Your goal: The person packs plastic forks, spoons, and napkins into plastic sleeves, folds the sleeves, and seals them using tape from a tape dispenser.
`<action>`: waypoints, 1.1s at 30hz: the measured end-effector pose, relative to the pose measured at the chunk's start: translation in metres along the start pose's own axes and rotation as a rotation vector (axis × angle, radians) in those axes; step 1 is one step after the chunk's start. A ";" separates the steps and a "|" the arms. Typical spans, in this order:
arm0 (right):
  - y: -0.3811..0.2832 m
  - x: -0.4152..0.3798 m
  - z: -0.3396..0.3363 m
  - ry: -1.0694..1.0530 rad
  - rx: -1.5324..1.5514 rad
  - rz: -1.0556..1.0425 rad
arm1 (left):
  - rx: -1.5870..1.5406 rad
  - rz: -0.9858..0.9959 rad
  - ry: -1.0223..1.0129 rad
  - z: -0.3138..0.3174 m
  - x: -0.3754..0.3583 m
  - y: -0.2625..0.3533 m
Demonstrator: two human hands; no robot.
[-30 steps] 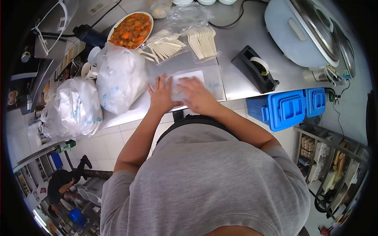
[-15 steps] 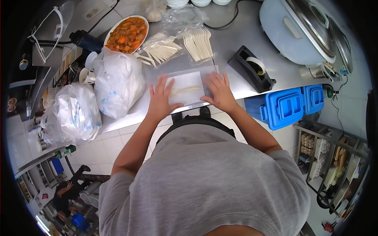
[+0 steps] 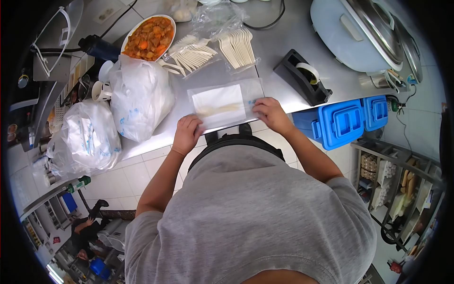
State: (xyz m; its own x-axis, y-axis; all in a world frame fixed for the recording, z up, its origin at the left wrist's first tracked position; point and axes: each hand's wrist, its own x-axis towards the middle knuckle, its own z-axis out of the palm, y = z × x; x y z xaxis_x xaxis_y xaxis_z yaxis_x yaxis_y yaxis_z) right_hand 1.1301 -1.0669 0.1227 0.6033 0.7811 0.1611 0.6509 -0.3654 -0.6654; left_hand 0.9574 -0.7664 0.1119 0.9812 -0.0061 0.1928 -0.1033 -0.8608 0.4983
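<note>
Plastic bag [image 3: 254, 88] btwn both hands [image 3: 229, 118]

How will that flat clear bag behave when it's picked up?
The clear bag will probably sag and fold, since its film looks thin. The white sheet showing through may stiffen the middle slightly. It should be light, lying so flat.

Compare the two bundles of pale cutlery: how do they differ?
The left bundle splays loosely, with pieces at several angles; the right bundle lines up in a neat row. The left bundle lies nearer the stew dish than the right bundle. Both have clear plastic.
</note>
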 end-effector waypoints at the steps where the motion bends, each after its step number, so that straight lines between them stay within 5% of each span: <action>1: 0.008 0.004 0.003 0.028 0.041 0.038 | -0.002 0.007 0.006 0.000 -0.002 -0.001; 3: 0.016 0.012 0.005 0.052 0.140 0.162 | -0.001 0.027 0.018 -0.004 -0.002 -0.004; 6: 0.026 0.021 0.014 0.067 0.364 0.463 | -0.230 -0.263 0.204 -0.003 0.006 -0.002; 9: 0.032 0.033 0.020 0.055 0.298 0.579 | -0.410 -0.327 0.421 0.011 0.026 -0.009; 12: 0.036 0.043 0.029 0.093 0.158 0.583 | -0.456 -0.658 0.376 0.027 0.043 -0.023; 15: 0.025 0.049 0.032 0.160 -0.072 0.597 | -0.288 -0.706 0.335 0.022 0.053 -0.008; 21: 0.004 0.057 0.029 0.215 -0.225 0.618 | 0.026 -0.626 0.236 0.024 0.055 -0.001; 24: 0.002 0.061 0.030 0.199 -0.282 0.604 | 0.264 -0.135 0.289 0.015 0.057 0.017; 27: -0.002 0.064 0.025 0.083 -0.277 0.680 | 0.298 0.013 0.066 0.032 0.050 0.017; 30: -0.020 0.059 0.023 0.356 -0.482 0.417 | 0.266 -0.024 0.052 0.038 0.050 0.015; 33: -0.032 0.043 0.024 0.305 -0.409 0.072 | 0.242 -0.034 0.041 0.036 0.046 0.017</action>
State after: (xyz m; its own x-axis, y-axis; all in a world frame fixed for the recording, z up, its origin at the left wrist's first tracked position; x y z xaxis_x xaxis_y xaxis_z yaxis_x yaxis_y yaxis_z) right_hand 1.1238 -1.0090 0.1334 0.7200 0.5863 0.3713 0.6934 -0.6285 -0.3524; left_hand 1.0068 -0.7998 0.0990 0.9756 0.0413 0.2158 -0.0234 -0.9571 0.2889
